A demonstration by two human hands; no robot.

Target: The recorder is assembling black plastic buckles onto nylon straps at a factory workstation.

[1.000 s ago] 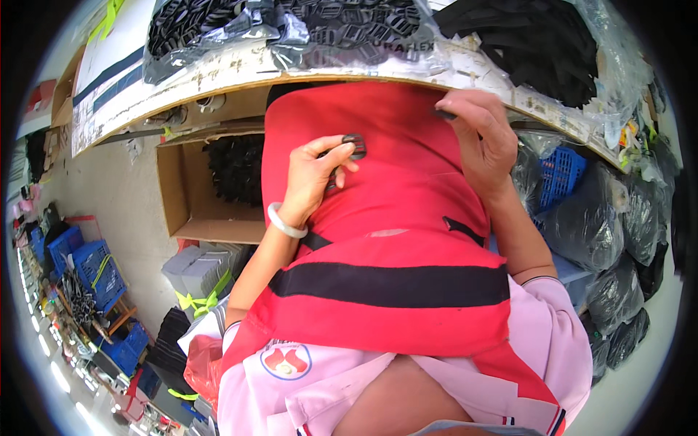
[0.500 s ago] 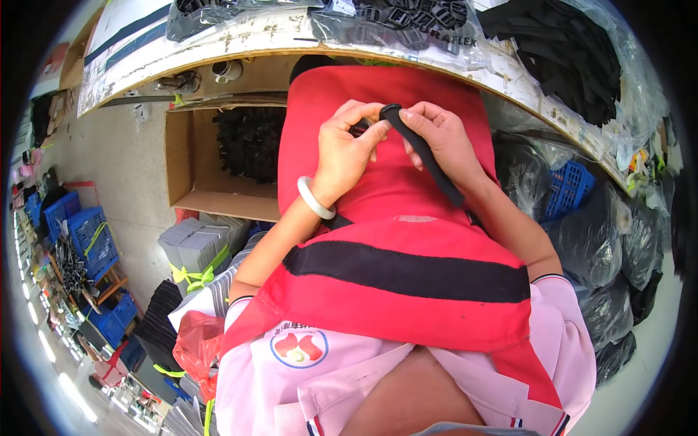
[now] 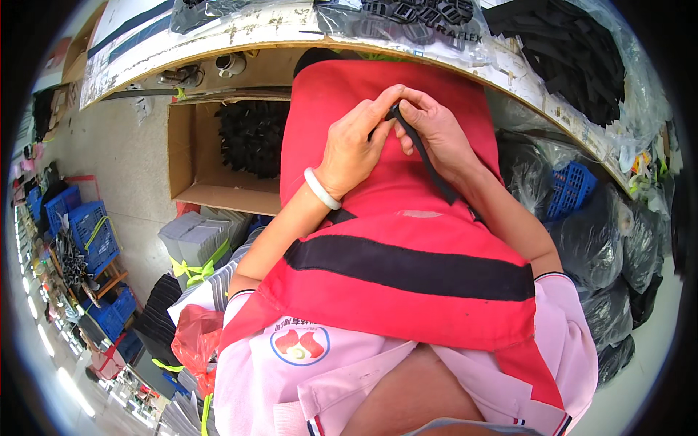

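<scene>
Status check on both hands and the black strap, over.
Right hand gripping black strap; left hand at its far end, hold unclear. Strap slants over red apron. Hands partly hide far end.

Left hand (image 3: 352, 149), right hand (image 3: 440, 134) close together; fingers (image 3: 419, 99) bent, meeting; forearms (image 3: 282, 231) angled inward.

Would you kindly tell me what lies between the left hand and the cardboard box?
In the head view, only a bare stretch of the red apron shows between the left hand and the open cardboard box.
</scene>
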